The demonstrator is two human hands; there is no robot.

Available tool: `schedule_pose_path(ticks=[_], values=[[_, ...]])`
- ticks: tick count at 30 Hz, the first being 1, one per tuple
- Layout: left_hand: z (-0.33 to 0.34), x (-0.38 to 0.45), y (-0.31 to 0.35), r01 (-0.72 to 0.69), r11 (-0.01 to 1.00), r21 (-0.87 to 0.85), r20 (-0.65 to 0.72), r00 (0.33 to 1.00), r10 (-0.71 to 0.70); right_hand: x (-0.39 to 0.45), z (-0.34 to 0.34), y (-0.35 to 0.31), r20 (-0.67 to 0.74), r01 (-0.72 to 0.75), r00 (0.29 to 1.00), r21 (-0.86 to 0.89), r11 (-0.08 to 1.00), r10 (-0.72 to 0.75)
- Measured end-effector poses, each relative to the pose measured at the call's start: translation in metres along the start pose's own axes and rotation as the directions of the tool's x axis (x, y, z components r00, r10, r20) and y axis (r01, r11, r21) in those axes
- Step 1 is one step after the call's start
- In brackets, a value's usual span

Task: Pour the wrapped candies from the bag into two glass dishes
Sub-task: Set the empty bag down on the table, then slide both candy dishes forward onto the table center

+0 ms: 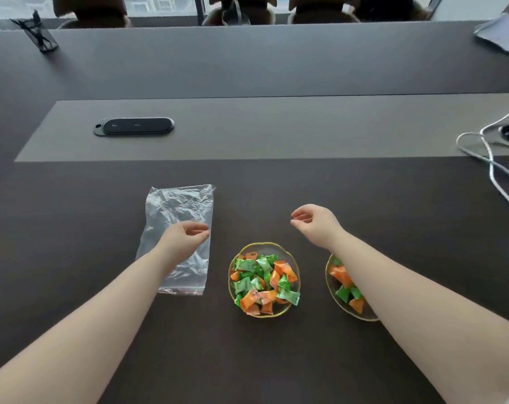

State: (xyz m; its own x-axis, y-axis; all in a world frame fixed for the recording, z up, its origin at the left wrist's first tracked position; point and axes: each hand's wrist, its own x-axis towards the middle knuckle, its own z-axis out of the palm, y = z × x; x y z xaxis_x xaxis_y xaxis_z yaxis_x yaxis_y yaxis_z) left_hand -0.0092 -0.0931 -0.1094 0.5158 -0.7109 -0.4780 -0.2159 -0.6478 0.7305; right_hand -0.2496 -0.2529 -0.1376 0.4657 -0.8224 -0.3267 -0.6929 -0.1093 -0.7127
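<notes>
Two dishes (264, 248) hold candies (263, 279); bag (180, 211) empty

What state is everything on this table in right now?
plastic bag: empty, lying flat
left dish: full of wrapped candies
right dish: holds candies, partly hidden by the forearm
left hand: over the bag, fingers loosely curled, holding nothing
right hand: empty, fingers loosely curled

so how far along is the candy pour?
Looks done. Bag lies flat and empty on the table; both dishes hold candies. Nothing in hand: left hand hovers loose over the bag, right hand is empty. Nothing visibly left.
</notes>
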Motion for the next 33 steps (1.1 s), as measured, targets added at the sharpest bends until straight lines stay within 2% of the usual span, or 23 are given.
schedule_pose_path(ticks=[5,9,11,14,18,23,33], values=[[0.045,-0.019,-0.01,0.038,0.997,0.065,0.048,0.998,-0.041,-0.039,-0.029,0.059,-0.148,-0.114,0.983,-0.059,0.992,0.104],[0.073,-0.028,-0.014,0.098,0.987,0.127,0.058,0.993,-0.106,-0.067,-0.053,0.095,-0.326,-0.171,0.939,-0.174,0.97,0.107],[0.081,-0.032,-0.016,0.131,0.98,0.15,0.038,0.99,-0.139,-0.077,-0.062,0.111,-0.369,-0.266,0.912,-0.193,0.945,0.181],[0.088,-0.035,-0.024,0.191,0.965,0.18,-0.009,0.981,-0.193,-0.088,-0.07,0.132,-0.312,-0.446,0.865,-0.123,0.887,0.392],[0.099,-0.041,-0.031,0.261,0.952,0.162,-0.027,0.965,-0.26,-0.097,-0.071,0.152,-0.159,-0.533,0.828,0.079,0.843,0.538],[0.114,-0.043,-0.031,0.318,0.948,0.01,-0.05,0.947,-0.317,-0.097,-0.07,0.155,-0.032,-0.577,0.799,0.238,0.781,0.601],[0.129,-0.03,-0.007,0.376,0.91,-0.175,0.02,0.925,-0.379,-0.081,-0.089,0.156,-0.017,-0.527,0.804,0.445,0.724,0.595]])
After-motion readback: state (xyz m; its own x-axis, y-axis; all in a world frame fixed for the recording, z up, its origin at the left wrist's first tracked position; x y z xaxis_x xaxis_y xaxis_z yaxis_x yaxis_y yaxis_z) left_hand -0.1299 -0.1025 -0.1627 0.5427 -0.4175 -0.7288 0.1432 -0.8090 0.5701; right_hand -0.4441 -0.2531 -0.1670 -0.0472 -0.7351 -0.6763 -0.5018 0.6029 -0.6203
